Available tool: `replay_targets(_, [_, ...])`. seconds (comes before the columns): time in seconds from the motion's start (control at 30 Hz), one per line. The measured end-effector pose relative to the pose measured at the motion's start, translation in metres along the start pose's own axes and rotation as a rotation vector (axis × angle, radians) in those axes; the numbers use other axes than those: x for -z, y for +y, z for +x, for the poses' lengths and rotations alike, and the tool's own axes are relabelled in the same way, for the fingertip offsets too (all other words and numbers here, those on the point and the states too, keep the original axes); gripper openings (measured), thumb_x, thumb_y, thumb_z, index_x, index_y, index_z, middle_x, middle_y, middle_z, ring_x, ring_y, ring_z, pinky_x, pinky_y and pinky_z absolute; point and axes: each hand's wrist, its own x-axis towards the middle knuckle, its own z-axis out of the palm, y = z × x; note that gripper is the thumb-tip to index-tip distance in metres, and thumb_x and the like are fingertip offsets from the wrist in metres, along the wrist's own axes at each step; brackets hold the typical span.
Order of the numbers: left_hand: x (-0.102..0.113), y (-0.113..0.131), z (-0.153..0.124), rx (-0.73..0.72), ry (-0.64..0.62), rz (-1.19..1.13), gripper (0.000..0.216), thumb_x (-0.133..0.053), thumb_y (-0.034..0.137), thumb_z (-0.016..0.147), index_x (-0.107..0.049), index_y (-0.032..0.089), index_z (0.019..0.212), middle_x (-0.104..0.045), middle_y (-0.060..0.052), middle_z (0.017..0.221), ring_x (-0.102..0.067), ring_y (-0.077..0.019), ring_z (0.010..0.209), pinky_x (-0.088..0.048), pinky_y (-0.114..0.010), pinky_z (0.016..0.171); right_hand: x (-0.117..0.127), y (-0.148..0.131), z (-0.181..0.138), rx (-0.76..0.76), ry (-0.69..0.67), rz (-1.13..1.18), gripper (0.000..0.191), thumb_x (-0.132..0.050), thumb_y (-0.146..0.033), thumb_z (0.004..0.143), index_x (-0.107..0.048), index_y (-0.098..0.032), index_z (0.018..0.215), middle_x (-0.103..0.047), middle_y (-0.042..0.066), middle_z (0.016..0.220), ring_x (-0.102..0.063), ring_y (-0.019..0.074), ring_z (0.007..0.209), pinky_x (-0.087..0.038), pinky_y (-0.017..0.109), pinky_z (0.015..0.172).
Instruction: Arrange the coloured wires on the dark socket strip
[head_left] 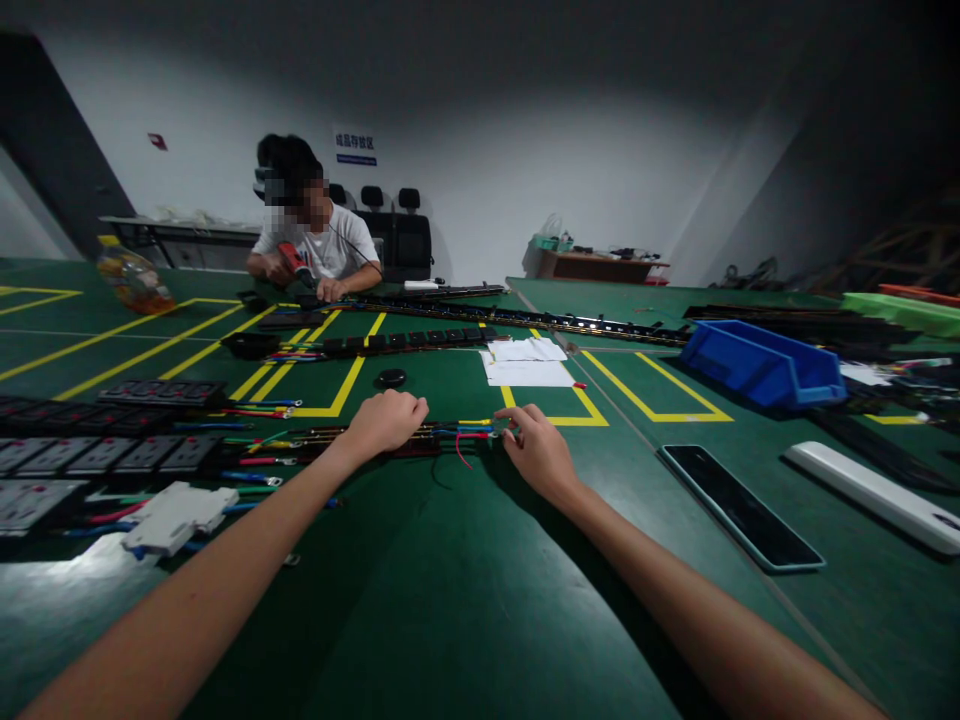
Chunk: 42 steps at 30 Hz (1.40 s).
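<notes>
Both forearms (232,565) stretch across the tabletop (450,590) — left hand (384,422) closed over the strip (424,442), right hand (541,455) half-open beside its wire ends (478,435).

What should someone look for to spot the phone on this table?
On the green table, find the wearer's right hand. Right of its forearm lies the smartphone: flat, dark-screened, with a pale teal edge, unlike the thicker white bar beside it.
</notes>
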Motion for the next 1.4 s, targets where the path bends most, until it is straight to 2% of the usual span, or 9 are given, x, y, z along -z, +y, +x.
replay_targets(0.3, [-0.003, -0.001, 0.000, 0.007, 0.017, 0.011, 0.063, -0.022, 0.045, 0.103, -0.071, 0.016, 0.075, -0.074, -0.016, 0.083, -0.071, -0.0275, 0.077, -0.053, -0.040, 0.076, 0.004, -0.007, 0.002, -0.013, -0.035, -0.109, 0.018, -0.063, -0.023, 0.095, -0.068, -0.025, 0.112, -0.063, 0.003, 0.107, -0.061, 0.0140, 0.076, -0.038, 0.027, 0.063])
replay_targets(0.53, [-0.002, 0.000, -0.002, -0.007, 0.017, 0.001, 0.062, -0.023, 0.045, 0.104, -0.068, 0.016, 0.072, -0.071, -0.012, 0.077, -0.068, -0.0224, 0.070, -0.051, -0.035, 0.072, 0.010, -0.009, 0.009, 0.169, -0.001, -0.333, 0.016, -0.057, -0.020, 0.099, -0.071, -0.021, 0.108, -0.068, 0.007, 0.105, -0.064, 0.0196, 0.097, -0.037, 0.028, 0.064])
replay_targets(0.73, [-0.002, -0.001, -0.003, -0.014, 0.026, 0.001, 0.061, -0.022, 0.043, 0.104, -0.066, 0.016, 0.071, -0.070, -0.010, 0.075, -0.067, -0.0219, 0.067, -0.051, -0.035, 0.071, 0.008, -0.007, 0.011, 0.276, 0.029, -0.429, 0.018, -0.054, -0.018, 0.101, -0.072, -0.019, 0.098, -0.070, 0.008, 0.098, -0.060, 0.0201, 0.094, -0.035, 0.030, 0.063])
replay_targets(0.87, [-0.001, 0.000, -0.004, -0.008, 0.021, -0.004, 0.061, -0.022, 0.044, 0.104, -0.067, 0.017, 0.072, -0.071, -0.011, 0.077, -0.069, -0.0236, 0.070, -0.052, -0.037, 0.072, 0.008, -0.006, 0.011, 0.317, 0.085, -0.435, 0.019, -0.054, -0.017, 0.100, -0.072, -0.019, 0.093, -0.069, 0.008, 0.093, -0.058, 0.0206, 0.090, -0.035, 0.031, 0.063])
replay_targets(1.0, [-0.001, 0.001, -0.004, 0.006, 0.020, 0.004, 0.062, -0.022, 0.044, 0.104, -0.068, 0.016, 0.074, -0.072, -0.012, 0.078, -0.069, -0.0239, 0.071, -0.053, -0.037, 0.074, 0.010, -0.001, 0.009, 0.315, 0.075, -0.327, 0.019, -0.054, -0.018, 0.099, -0.073, -0.019, 0.099, -0.069, 0.008, 0.095, -0.060, 0.0213, 0.093, -0.037, 0.029, 0.063])
replay_targets(1.17, [-0.003, 0.000, -0.002, 0.017, 0.021, 0.017, 0.063, -0.022, 0.045, 0.103, -0.071, 0.016, 0.078, -0.074, -0.015, 0.084, -0.072, -0.0274, 0.077, -0.054, -0.040, 0.076, 0.005, 0.008, 0.012, 0.115, 0.081, 0.087, 0.030, -0.047, -0.017, 0.092, -0.072, -0.020, 0.108, -0.069, 0.009, 0.105, -0.063, 0.0192, 0.086, -0.045, 0.029, 0.073])
replay_targets(1.27, [-0.004, 0.000, 0.000, 0.023, 0.019, 0.021, 0.063, -0.022, 0.045, 0.102, -0.073, 0.015, 0.080, -0.075, -0.017, 0.087, -0.073, -0.0300, 0.082, -0.054, -0.043, 0.080, 0.000, 0.008, 0.019, -0.068, 0.070, 0.329, 0.032, -0.046, -0.036, 0.094, -0.072, -0.017, 0.092, -0.070, 0.007, 0.086, -0.063, 0.0198, 0.077, -0.045, 0.030, 0.071])
replay_targets(1.33, [-0.004, 0.000, 0.000, 0.020, 0.015, 0.018, 0.064, -0.022, 0.045, 0.102, -0.074, 0.015, 0.081, -0.075, -0.017, 0.088, -0.073, -0.0302, 0.083, -0.054, -0.043, 0.081, -0.002, 0.006, 0.024, -0.175, -0.025, 0.380, 0.043, -0.045, -0.049, 0.094, -0.069, -0.017, 0.077, -0.064, 0.004, 0.069, -0.058, 0.0189, 0.066, -0.039, 0.029, 0.061])
replay_targets(1.4, [-0.003, -0.001, 0.000, 0.017, 0.013, 0.014, 0.064, -0.021, 0.045, 0.102, -0.074, 0.015, 0.081, -0.075, -0.017, 0.088, -0.073, -0.0301, 0.082, -0.054, -0.043, 0.081, -0.004, 0.005, 0.028, -0.236, -0.064, 0.391, 0.045, -0.046, -0.051, 0.091, -0.068, -0.017, 0.073, -0.062, 0.003, 0.065, -0.056, 0.0182, 0.063, -0.034, 0.028, 0.058])
